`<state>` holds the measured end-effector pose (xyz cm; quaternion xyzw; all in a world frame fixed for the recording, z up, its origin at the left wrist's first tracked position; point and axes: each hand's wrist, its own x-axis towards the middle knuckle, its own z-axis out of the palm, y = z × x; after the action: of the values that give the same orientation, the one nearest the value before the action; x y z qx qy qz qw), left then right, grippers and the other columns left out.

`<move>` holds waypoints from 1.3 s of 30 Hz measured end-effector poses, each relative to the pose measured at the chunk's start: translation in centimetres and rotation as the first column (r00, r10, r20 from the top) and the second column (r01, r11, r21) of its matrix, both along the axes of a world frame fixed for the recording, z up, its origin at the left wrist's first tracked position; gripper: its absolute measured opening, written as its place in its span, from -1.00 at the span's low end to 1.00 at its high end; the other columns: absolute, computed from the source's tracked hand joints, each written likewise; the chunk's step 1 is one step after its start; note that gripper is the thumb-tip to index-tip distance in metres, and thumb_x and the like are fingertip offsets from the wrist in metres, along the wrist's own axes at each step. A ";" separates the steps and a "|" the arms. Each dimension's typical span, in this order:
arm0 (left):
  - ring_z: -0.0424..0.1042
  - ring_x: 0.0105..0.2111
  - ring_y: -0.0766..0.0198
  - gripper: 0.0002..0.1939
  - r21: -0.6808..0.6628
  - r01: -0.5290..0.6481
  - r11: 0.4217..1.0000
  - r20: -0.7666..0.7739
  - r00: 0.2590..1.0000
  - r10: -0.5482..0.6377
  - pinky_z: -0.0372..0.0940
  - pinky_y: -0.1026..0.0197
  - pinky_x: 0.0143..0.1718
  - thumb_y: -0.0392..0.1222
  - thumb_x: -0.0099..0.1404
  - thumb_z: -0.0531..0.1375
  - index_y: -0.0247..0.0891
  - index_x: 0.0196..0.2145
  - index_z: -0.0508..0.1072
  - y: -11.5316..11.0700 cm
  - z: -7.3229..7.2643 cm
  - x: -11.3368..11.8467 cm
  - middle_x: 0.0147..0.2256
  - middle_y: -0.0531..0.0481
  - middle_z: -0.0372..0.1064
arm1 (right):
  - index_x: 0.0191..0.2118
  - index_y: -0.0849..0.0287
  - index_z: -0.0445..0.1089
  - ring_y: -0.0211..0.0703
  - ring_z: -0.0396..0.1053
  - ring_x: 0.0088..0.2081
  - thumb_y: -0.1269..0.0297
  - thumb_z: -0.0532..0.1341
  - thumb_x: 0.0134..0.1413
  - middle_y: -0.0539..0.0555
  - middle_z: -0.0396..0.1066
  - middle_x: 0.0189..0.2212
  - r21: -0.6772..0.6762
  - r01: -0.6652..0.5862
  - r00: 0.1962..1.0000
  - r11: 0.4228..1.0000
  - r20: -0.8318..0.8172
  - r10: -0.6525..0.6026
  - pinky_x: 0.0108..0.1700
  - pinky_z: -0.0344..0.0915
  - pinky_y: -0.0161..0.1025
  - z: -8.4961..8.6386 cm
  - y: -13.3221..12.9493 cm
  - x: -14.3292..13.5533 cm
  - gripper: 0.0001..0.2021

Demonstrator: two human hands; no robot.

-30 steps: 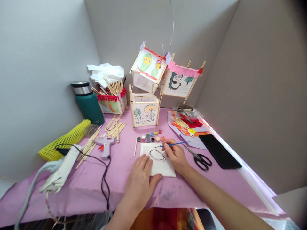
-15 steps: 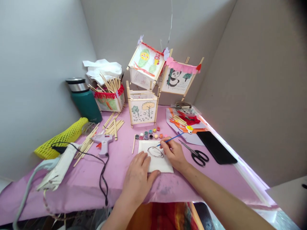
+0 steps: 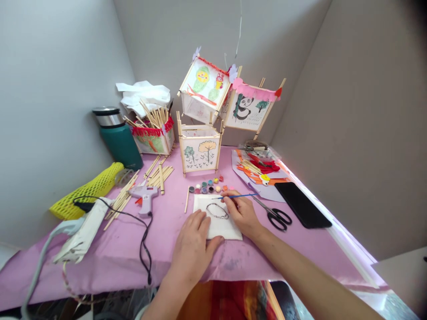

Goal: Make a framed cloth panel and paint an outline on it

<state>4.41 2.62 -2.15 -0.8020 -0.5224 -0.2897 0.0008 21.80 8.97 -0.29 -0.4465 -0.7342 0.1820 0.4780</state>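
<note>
A white square sheet lies on the pink-covered table, with a dark, dotted oval outline painted on it. My right hand pinches a thin blue paintbrush, held nearly level, its tip over the upper part of the sheet. My left hand rests on the sheet's left and lower edge, fingers extended and thumb apart, holding nothing. Just behind the sheet stand several small paint pots in different colours. A short wooden stick lies left of the sheet.
Scissors and a black phone lie to the right. A glue gun, wooden sticks, a power strip and a teal bottle are at the left. Behind the pots stands a paper lantern; two more hang above it.
The brush has tilted flatter, and its tip has moved up and left, off the oval outline. My left hand keeps its place on the sheet. The view has shifted slightly.
</note>
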 end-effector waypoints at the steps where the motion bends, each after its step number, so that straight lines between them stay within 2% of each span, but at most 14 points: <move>1: 0.21 0.11 -0.04 -0.57 -0.001 -0.001 1.000 -0.001 1.000 0.001 0.22 -0.14 0.09 -0.03 0.25 0.15 -0.35 -0.02 0.35 0.0 0.0 0.0 0.05 -0.24 0.28 | -0.24 0.14 0.36 -0.21 0.39 -0.41 0.26 0.03 0.23 0.06 0.44 -0.33 0.004 0.002 1.000 1.000 0.000 -0.002 -0.39 0.25 -0.30 0.0 0.0 0.0 -0.82; 11: 0.21 0.11 -0.03 -0.56 -0.008 -0.005 1.000 -0.006 1.000 0.005 0.22 -0.13 0.10 -0.03 0.24 0.15 -0.37 -0.02 0.35 0.0 0.1 0.0 0.04 -0.25 0.29 | -0.41 0.15 0.30 -0.24 0.32 -0.47 0.21 0.07 0.21 0.01 0.37 -0.50 0.024 0.055 0.998 0.998 -0.034 -0.054 -0.37 0.23 -0.32 0.2 -0.1 0.0 -0.79; 14: 0.21 0.11 -0.03 -0.57 -0.004 -0.005 1.000 -0.004 1.000 0.005 0.22 -0.13 0.10 -0.03 0.24 0.15 -0.36 -0.02 0.35 0.0 0.1 0.0 0.04 -0.24 0.29 | -0.39 0.15 0.30 -0.25 0.30 -0.49 0.21 0.05 0.22 -0.01 0.35 -0.53 0.024 0.048 0.999 0.999 -0.024 -0.047 -0.38 0.22 -0.32 0.3 -0.1 0.0 -0.79; 18: 0.22 0.10 -0.03 -0.57 0.001 -0.002 1.000 0.007 1.000 0.002 0.23 -0.14 0.09 -0.03 0.23 0.16 -0.35 -0.03 0.36 0.0 0.1 0.0 0.03 -0.24 0.30 | -0.35 0.15 0.31 -0.25 0.32 -0.48 0.22 0.02 0.24 -0.01 0.36 -0.51 0.012 0.028 1.000 1.000 -0.005 -0.028 -0.38 0.22 -0.33 0.2 -0.1 0.0 -0.80; 26: 0.21 0.11 -0.04 -0.57 -0.004 0.002 1.000 0.014 1.000 -0.002 0.22 -0.15 0.09 -0.02 0.23 0.16 -0.34 -0.03 0.35 0.0 0.0 0.0 0.04 -0.23 0.29 | -0.36 0.13 0.30 -0.24 0.33 -0.50 0.21 0.03 0.23 -0.02 0.35 -0.55 -0.016 0.042 0.999 0.999 -0.029 -0.043 -0.41 0.22 -0.33 0.2 -0.2 0.0 -0.80; 32: 0.22 0.10 -0.03 -0.57 -0.002 0.006 1.000 0.020 1.000 -0.006 0.22 -0.14 0.09 -0.02 0.24 0.15 -0.35 -0.03 0.36 0.0 0.1 0.0 0.03 -0.25 0.30 | -0.37 0.13 0.30 -0.22 0.37 -0.47 0.19 0.02 0.24 0.02 0.40 -0.50 -0.029 0.043 0.998 0.999 -0.052 -0.045 -0.43 0.24 -0.32 0.4 -0.3 -0.1 -0.78; 39: 0.21 0.11 -0.02 -0.58 -0.004 0.012 1.000 0.026 1.000 -0.012 0.21 -0.14 0.10 -0.02 0.25 0.14 -0.34 -0.02 0.35 0.0 0.0 0.0 0.04 -0.24 0.29 | -0.35 0.13 0.31 -0.22 0.39 -0.44 0.23 0.02 0.24 0.01 0.42 -0.48 0.003 0.029 0.999 1.000 -0.028 -0.029 -0.34 0.26 -0.30 0.4 -0.4 -0.1 -0.80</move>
<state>4.37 2.64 -2.19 -0.8012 -0.5184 -0.2989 -0.0095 21.73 8.62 0.09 -0.4535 -0.7212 0.1800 0.4918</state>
